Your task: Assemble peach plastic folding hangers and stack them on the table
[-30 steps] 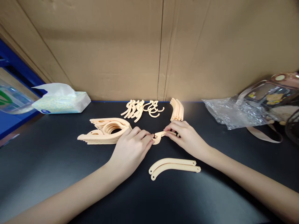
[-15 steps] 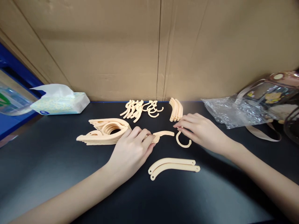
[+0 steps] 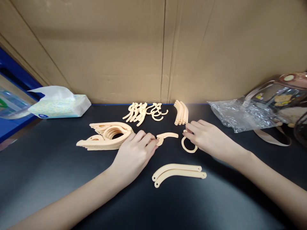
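Pinching one end of a curved arm piece (image 3: 167,135) with my left hand (image 3: 134,153), fingers curled down on it, piece lying flat on the black table (image 3: 48,179). My right hand (image 3: 203,139) is half-curled over a round hook (image 3: 189,145), fingertips touching its top; can't tell if I've actually got a grip on it or am just resting there. Hook and arm piece sit just beside each other, not touching.

Bit crowded up here. A stack of hanger bodies (image 3: 105,137) sits right against my left knuckles. Behind, near the cardboard wall (image 3: 153,48), there's a pile of hooks (image 3: 144,112) and a small bundle of arms (image 3: 181,112), the bundle just past my right fingertips. Two more arms (image 3: 178,172) lie side by side between my forearms, closer to me.

Roomiest part is the near half of the table, bare on both sides of my arms. Tissue pack (image 3: 59,103) hugs the far left corner by the blue edge, and a crinkly plastic bag (image 3: 237,116) takes up the far right, well apart from my hand.
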Motion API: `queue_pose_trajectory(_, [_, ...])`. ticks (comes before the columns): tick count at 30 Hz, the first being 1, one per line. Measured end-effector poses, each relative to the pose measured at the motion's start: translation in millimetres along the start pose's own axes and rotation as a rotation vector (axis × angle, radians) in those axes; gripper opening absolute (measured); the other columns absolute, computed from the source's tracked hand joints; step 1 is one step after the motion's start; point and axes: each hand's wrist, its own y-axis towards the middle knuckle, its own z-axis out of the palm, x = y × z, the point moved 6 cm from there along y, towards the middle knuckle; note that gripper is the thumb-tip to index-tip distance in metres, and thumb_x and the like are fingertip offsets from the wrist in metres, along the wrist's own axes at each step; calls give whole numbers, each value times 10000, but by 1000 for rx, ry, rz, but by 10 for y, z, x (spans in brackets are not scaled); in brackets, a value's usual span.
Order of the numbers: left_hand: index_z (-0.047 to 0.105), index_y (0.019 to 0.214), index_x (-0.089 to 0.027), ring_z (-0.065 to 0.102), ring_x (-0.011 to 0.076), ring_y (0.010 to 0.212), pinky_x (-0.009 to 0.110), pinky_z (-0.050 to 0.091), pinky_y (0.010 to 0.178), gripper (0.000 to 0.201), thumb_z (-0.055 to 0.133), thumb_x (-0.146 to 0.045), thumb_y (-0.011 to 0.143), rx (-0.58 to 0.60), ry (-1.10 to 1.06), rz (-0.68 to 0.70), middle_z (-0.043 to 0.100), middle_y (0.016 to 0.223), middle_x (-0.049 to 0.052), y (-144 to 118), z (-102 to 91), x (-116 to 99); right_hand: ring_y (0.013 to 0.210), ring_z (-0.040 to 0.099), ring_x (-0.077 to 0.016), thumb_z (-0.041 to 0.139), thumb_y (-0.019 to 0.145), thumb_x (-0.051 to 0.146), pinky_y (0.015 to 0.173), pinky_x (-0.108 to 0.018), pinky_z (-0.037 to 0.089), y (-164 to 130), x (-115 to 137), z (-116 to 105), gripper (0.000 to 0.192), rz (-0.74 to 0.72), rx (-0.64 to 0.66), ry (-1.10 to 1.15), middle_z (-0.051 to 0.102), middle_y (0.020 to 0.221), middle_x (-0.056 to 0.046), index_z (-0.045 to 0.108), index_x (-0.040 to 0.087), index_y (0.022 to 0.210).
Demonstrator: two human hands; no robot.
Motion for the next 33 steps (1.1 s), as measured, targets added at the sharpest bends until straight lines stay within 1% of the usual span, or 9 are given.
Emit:
queue_pose_trajectory(5, [651,987,-132,532,204,798,337,399,678,202,466,-195,934,-30,12,14,658,918,44,18,-45,-1,712,494,-185,529,784,41,656,-311,327,-12,-34,-16,135,13,-31,58,570,783,-54,589,160,764])
queue_pose_trajectory(8, [634,977,-122,534,206,813,332,395,681,176,486,-200,922,-107,-44,70,653,907,55,19,-169,-39,708,506,-170,502,835,105,677,-307,351,-13,-56,-45,109,59,-110,249,579,770,-37,593,160,816])
queue_pose_trajectory(11, [603,807,-134,509,184,747,306,385,645,193,495,-255,912,-130,-229,238,614,792,53,-15,-283,-156,668,517,-131,515,849,152,671,-277,385,-11,-74,-56,69,183,-193,646,579,731,1,580,172,859])
queue_pose_trajectory(14, [538,701,-157,429,161,625,296,338,558,241,510,-314,883,-99,-346,401,527,667,24,-72,-322,-289,645,528,-109,549,854,230,616,-248,415,-2,-50,28,50,348,-192,1124,592,759,12,570,186,864])
queue_pose_trajectory(16, [517,700,-164,401,155,604,294,310,528,228,530,-327,859,-55,-364,440,502,656,12,-91,-292,-344,636,526,-96,553,867,302,603,-242,434,14,3,82,122,403,-182,1399,593,814,3,577,186,836])
queue_pose_trajectory(19, [499,718,-170,404,152,616,287,304,526,202,545,-325,839,27,-361,445,502,682,8,-96,-220,-386,586,506,-81,573,859,373,576,-231,437,37,76,167,203,465,-135,1652,566,734,17,582,178,805])
queue_pose_trajectory(21, [496,734,-171,411,153,630,285,309,534,188,546,-320,838,62,-355,444,505,697,7,-95,-192,-399,585,504,-80,595,845,383,577,-226,436,49,115,216,217,479,-94,1719,557,689,24,590,172,796])
queue_pose_trajectory(24, [505,768,-171,422,153,653,285,322,550,160,547,-306,843,99,-348,440,514,727,6,-96,-181,-412,611,516,-83,622,828,374,601,-228,449,63,151,265,210,464,-69,1755,582,717,16,602,168,798])
queue_pose_trajectory(33, [512,766,-178,448,159,687,289,345,553,145,544,-294,846,168,-339,403,531,762,17,-80,-167,-420,658,534,-108,612,833,394,651,-267,463,77,158,306,225,434,-22,1726,604,744,1,605,170,816])
